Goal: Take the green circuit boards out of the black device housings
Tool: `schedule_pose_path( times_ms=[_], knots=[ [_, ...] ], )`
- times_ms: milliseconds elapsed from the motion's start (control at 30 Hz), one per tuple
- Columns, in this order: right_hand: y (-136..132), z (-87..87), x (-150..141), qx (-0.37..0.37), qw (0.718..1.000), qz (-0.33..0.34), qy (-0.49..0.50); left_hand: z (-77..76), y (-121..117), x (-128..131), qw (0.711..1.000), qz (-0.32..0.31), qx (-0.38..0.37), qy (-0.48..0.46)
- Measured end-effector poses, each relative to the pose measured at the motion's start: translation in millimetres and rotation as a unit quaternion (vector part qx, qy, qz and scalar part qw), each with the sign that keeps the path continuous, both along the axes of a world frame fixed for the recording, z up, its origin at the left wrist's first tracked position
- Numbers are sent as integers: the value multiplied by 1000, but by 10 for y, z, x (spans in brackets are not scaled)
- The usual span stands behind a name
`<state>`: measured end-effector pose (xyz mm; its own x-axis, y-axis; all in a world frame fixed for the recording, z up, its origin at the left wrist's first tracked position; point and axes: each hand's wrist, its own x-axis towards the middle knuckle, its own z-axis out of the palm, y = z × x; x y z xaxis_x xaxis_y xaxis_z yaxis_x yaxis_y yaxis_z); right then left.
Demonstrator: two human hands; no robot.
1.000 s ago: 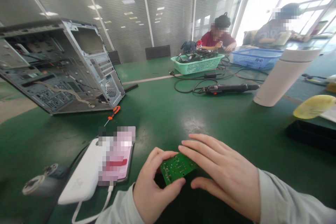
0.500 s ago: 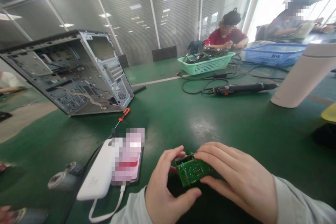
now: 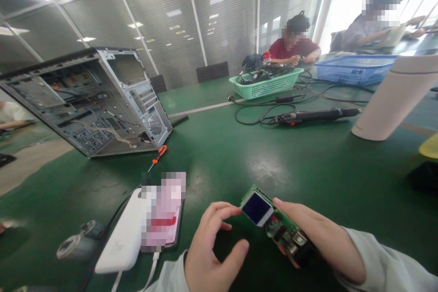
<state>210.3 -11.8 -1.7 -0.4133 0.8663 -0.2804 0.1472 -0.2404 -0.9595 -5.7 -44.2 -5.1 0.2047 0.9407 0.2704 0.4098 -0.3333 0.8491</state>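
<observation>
Turned over since the earlier frame, the board (image 3: 282, 229) now faces up with its screen (image 3: 256, 209) and parts instead of its plain green side. It sits above the near part of the table (image 3: 212, 146), slanting from the screen end down to the right hand (image 3: 316, 232). That hand grips it, with one digit along the far edge and others partly hidden beneath. Left of it, the left hand (image 3: 214, 248) is spread, thumb well away from the fingers; whether a fingertip touches the screen's corner, I cannot tell.

Handling it well likely means holding the edges, keeping pressure off the glass and the small parts, and steadying the screen end lightly.

Beyond, the green basket (image 3: 267, 87) holds a tangle of dark cables. What the blue basket (image 3: 356, 75) contains, if anything, does not show. The open case (image 3: 121, 93) has loose wires (image 3: 112, 135) inside. Lidded as it is, the tumbler (image 3: 390, 100) hides its contents.
</observation>
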Motion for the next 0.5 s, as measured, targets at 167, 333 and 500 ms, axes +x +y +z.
schedule_pose_path(
  times_ms=[167,333,500],
  knots=[
    [-20,-87,-78,-108,980,126,113,2,12,-1,1000,-1,-18,4],
    [15,-169,-93,-54,995,46,76,-9,16,-10,999,13,-32,-12],
    [135,-196,455,277,933,-152,-170,-16,2,4,998,29,-39,-28]
  ],
)
